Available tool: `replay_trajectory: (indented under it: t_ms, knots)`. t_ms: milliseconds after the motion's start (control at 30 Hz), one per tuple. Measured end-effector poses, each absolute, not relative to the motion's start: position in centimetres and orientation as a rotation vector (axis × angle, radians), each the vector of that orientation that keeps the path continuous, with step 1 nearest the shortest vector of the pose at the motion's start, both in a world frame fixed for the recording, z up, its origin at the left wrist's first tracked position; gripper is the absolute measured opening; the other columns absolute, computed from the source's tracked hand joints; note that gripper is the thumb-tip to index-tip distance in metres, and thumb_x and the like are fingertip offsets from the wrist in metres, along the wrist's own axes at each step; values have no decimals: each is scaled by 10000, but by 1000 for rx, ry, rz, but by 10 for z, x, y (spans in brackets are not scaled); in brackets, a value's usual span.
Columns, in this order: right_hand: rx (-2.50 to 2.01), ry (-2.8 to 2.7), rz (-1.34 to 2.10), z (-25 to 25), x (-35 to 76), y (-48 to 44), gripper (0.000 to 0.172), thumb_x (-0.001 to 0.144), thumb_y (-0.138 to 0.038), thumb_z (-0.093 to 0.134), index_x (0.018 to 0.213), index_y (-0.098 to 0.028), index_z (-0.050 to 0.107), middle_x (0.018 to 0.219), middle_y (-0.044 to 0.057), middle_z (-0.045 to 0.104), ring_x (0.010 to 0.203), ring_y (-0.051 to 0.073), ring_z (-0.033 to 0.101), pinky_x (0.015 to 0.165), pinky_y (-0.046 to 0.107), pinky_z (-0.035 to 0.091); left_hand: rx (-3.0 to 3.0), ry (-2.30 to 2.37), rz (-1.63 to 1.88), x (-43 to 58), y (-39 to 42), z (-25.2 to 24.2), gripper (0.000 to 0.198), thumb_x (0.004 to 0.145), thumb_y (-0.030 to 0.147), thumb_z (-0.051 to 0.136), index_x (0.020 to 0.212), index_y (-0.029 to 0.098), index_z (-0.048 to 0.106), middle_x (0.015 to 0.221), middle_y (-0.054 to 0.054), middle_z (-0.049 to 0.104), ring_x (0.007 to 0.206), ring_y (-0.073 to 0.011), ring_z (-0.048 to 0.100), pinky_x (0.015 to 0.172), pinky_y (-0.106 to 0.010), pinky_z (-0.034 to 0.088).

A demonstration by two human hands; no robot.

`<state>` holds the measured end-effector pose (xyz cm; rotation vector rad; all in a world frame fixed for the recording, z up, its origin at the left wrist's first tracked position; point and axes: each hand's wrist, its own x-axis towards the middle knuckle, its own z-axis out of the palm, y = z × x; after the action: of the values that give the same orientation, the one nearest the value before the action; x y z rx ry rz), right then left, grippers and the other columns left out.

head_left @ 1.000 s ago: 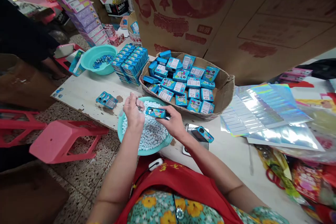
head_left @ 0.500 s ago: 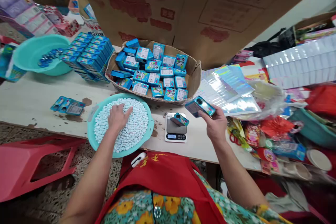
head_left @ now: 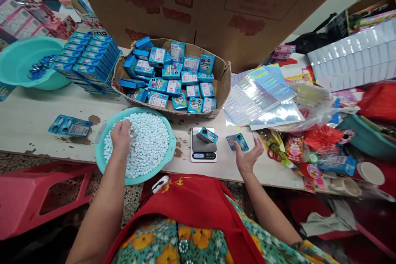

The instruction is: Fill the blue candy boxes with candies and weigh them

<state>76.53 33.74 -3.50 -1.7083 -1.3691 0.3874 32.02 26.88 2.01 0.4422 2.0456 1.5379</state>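
Observation:
My left hand (head_left: 121, 135) is curled round some small white candies, over the left part of a turquoise basin (head_left: 172, 148) filled with white candies (head_left: 151, 144). My right hand (head_left: 250, 154) has its fingers spread, its thumb at the edge of a small blue candy box (head_left: 237, 142) lying on the table. Between the hands, a small digital scale (head_left: 203, 147) carries another blue box (head_left: 207, 135), tilted across its plate. The scale's display is lit. At the left lie two blue boxes (head_left: 70, 126) side by side.
Behind the basin stands a torn cardboard tray (head_left: 224, 82) of blue boxes, with stacked blue boxes (head_left: 89, 57) to its left. A turquoise bowl (head_left: 18, 49) holds blue wrapped pieces. Shiny sticker sheets (head_left: 262, 97) and bagged goods lie at right. A large carton (head_left: 210, 8) rises behind.
My right hand has lowered the blue box to the table and spread its fingers. My left hand has moved left in the basin and closed round some candies. The view has shifted slightly.

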Motion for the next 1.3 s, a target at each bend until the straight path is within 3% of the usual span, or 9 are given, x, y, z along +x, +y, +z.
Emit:
replay_trajectory:
  t_ms: [100, 200, 267, 433, 533, 767, 933, 1100, 1300]
  knots:
    - [-1551, -1723, 325, -22, 730, 340, 790, 616, -511, 770, 1227, -138, 436, 1295, 200, 446, 1254, 335, 393, 1044, 544, 322, 58, 1598, 1735, 314, 269, 31, 320, 752, 502, 494, 802, 187, 515, 676, -29, 553, 489, -119, 466, 405, -201, 274]
    - [-1457, -1882, 656, -9, 686, 345, 569, 708, -544, 686, 1100, -158, 538, 1070, 126, 601, 1022, 280, 565, 898, 457, 458, -270, 1250, 1811, 309, 268, 37, 286, 766, 466, 526, 747, 186, 476, 650, -18, 549, 480, -104, 490, 390, -178, 301]
    - [-1382, -1907, 779, 7, 659, 347, 422, 775, -514, 637, 1018, -174, 584, 943, 76, 629, 895, 238, 599, 817, 399, 487, -346, 1174, 1815, 310, 267, 44, 268, 765, 415, 561, 710, 188, 430, 579, 21, 489, 435, -81, 456, 382, -164, 302]
    - [-965, -2056, 866, 63, 593, 347, 337, 782, -407, 694, 1041, -212, 605, 972, 54, 635, 894, 215, 599, 814, 353, 480, -290, 1029, 1859, 335, 270, 85, 256, 762, 338, 591, 687, 192, 395, 501, 64, 396, 361, -56, 366, 332, -154, 213]
    - [-769, -2231, 922, 82, 548, 341, 323, 788, -380, 698, 1052, -215, 612, 963, 62, 638, 903, 229, 590, 811, 359, 477, -165, 1065, 1952, 357, 279, 112, 290, 748, 376, 627, 690, 191, 411, 501, 69, 386, 354, -49, 351, 338, -169, 225]
    - [-720, -2338, 877, 84, 493, 324, 303, 766, -339, 727, 1011, -189, 629, 924, 70, 644, 880, 243, 579, 776, 352, 467, 237, 1461, 2233, 375, 285, 114, 310, 766, 376, 640, 626, 171, 455, 581, 32, 469, 536, -91, 506, 522, -221, 440]
    - [-740, -2359, 871, 81, 493, 324, 331, 746, -337, 748, 1014, -184, 629, 943, 68, 654, 891, 247, 576, 770, 346, 458, 277, 1566, 2227, 374, 287, 107, 350, 795, 413, 626, 621, 166, 449, 545, 45, 447, 470, -68, 446, 477, -200, 382]
    - [-752, -2352, 885, 81, 495, 325, 302, 743, -332, 748, 986, -192, 637, 915, 60, 653, 873, 242, 580, 765, 340, 459, 297, 1546, 2204, 379, 291, 106, 401, 791, 477, 625, 617, 165, 440, 522, 45, 439, 499, -77, 486, 503, -195, 413]
    - [-761, -2334, 905, 78, 496, 330, 313, 748, -335, 738, 999, -178, 635, 924, 73, 655, 868, 249, 577, 753, 350, 463, 231, 1440, 2202, 379, 296, 110, 429, 743, 516, 667, 670, 178, 413, 511, 77, 359, 402, -54, 388, 366, -177, 251]
